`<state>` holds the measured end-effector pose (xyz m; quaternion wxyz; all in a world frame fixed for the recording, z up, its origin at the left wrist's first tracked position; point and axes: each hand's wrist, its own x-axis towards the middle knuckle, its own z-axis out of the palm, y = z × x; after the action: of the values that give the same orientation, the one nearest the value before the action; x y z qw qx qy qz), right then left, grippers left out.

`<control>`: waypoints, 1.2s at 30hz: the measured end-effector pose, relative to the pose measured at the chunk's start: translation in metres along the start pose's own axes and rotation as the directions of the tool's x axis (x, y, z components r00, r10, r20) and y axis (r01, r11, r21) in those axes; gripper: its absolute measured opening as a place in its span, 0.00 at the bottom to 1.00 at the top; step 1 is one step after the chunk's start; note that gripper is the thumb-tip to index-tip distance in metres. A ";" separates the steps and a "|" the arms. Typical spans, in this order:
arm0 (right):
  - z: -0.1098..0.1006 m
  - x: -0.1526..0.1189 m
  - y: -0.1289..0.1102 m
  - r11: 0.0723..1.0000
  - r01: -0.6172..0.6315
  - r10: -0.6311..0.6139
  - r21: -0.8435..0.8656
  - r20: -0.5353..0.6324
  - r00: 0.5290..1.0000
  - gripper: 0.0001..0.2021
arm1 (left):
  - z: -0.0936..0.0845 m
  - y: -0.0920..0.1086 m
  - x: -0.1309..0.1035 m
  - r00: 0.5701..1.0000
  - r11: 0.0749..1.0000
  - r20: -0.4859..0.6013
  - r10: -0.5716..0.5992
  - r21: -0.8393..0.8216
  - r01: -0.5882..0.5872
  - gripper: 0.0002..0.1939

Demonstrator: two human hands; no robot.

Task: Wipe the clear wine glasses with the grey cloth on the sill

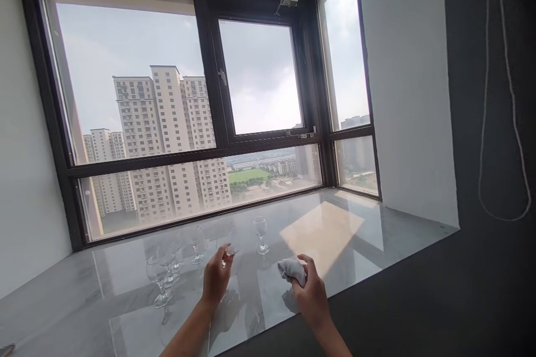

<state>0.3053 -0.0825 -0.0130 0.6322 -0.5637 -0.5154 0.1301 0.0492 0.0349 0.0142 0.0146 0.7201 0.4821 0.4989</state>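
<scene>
My left hand (216, 276) is closed around a clear stemmed glass (231, 251), held above the sill. Fingers hide much of that glass, so which end is up I cannot tell. In my right hand (312, 293) a bunched grey cloth (292, 271) is gripped between thumb and fingers, to the right of the glass and apart from it. One stemmed glass (261, 234) stands upright beyond and between my hands. To the left of my left hand, several more stemmed glasses stand upright, among them a near one (158, 279) and a farther one (197, 245).
The glossy grey window sill (134, 301) reflects the glasses and hands. Its front edge slants up to the right. Dark-framed windows (259, 78) rise behind, with a handle (222, 76) on one pane. A looped cord (483, 139) hangs at the right wall.
</scene>
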 end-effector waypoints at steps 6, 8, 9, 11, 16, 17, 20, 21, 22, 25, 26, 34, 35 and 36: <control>0.011 -0.006 -0.018 0.993 0.096 -0.101 0.063 0.083 0.991 0.24 | 0.010 0.018 -0.012 0.953 0.972 0.196 0.231 -0.007 -0.234 0.13; 0.015 -0.010 -0.026 0.984 0.149 -0.160 0.094 0.118 0.980 0.26 | 0.009 0.020 -0.012 0.944 0.966 0.222 0.246 0.022 -0.257 0.13; 0.017 -0.011 -0.030 0.979 0.173 -0.187 0.109 0.139 0.972 0.27 | 0.008 0.020 -0.013 0.940 0.963 0.235 0.249 0.048 -0.267 0.13; 0.019 -0.014 -0.038 0.969 0.214 -0.232 0.120 0.169 0.958 0.28 | 0.007 0.023 -0.014 0.926 0.944 0.259 0.275 0.107 -0.311 0.12; 0.016 -0.015 -0.049 0.959 0.283 -0.284 0.027 0.173 0.943 0.28 | 0.008 0.038 -0.019 0.804 0.804 0.306 0.509 0.165 -0.571 0.11; 0.014 -0.014 -0.049 0.959 0.284 -0.280 0.003 0.172 0.944 0.27 | 0.009 0.041 -0.020 0.777 0.773 0.306 0.551 0.164 -0.613 0.10; 0.008 -0.010 -0.048 0.964 0.262 -0.254 -0.036 0.149 0.956 0.24 | 0.009 0.049 -0.022 0.714 0.705 0.297 0.634 0.159 -0.691 0.05; 0.006 -0.009 -0.048 0.967 0.250 -0.243 -0.038 0.137 0.960 0.23 | 0.009 0.050 -0.023 0.699 0.689 0.302 0.649 0.156 -0.707 0.04; 0.004 -0.007 -0.047 0.971 0.238 -0.232 -0.036 0.123 0.965 0.23 | 0.008 0.051 -0.023 0.687 0.679 0.309 0.657 0.152 -0.718 0.03; 0.000 -0.004 -0.047 0.978 0.208 -0.205 -0.024 0.081 0.975 0.21 | 0.007 0.053 -0.022 0.670 0.669 0.312 0.673 0.129 -0.732 0.04; -0.001 -0.003 -0.048 0.980 0.200 -0.198 -0.018 0.068 0.978 0.21 | 0.006 0.052 -0.022 0.669 0.670 0.308 0.677 0.119 -0.733 0.05; -0.011 0.005 -0.046 0.994 0.101 -0.103 -0.038 -0.047 0.994 0.19 | 0.011 0.050 -0.024 0.673 0.688 0.288 0.681 0.061 -0.723 0.09; -0.013 0.006 -0.045 0.996 0.079 -0.082 -0.044 -0.073 0.994 0.19 | 0.012 0.050 -0.024 0.682 0.700 0.283 0.674 0.051 -0.712 0.09; -0.013 0.007 -0.043 0.998 0.052 -0.056 -0.044 -0.096 0.994 0.19 | 0.012 0.049 -0.024 0.696 0.715 0.276 0.663 0.043 -0.697 0.09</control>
<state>0.3011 -0.0992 0.0291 0.6479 -0.5682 -0.5017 0.0749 0.0906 -0.0030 0.0154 -0.1650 0.9011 0.2101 0.3415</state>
